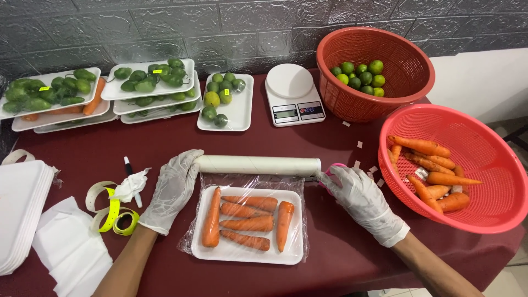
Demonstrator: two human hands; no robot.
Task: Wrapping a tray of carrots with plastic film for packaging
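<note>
I am looking down on a dark red surface (341,253) where my two gloved hands are working a roll of cling film (258,165). The roll is lying with its long axis running left to right, parallel to the near edge, its ends pointing at each hand. A sheet of film is stretching from it toward me over a white foam tray (245,256) just beside the roll.

At the right, a large red basket (495,165) is holding loose carrots (429,179); behind it a darker red basket (407,49) is holding limes (360,76). Along the back wall, stacked white trays (148,91) are carrying green peppers, and one tray (239,113) is carrying limes. A white kitchen scale (293,94) is sitting between that tray and the baskets.

In the foam tray, five carrots (246,223) are lying: three across, one lengthwise at each side.

My left hand (171,190) is resting palm down, its grip curling onto the roll's left end. My right hand (360,195) is closing its grip on the roll's right end, beside a pink piece I cannot identify.
</note>
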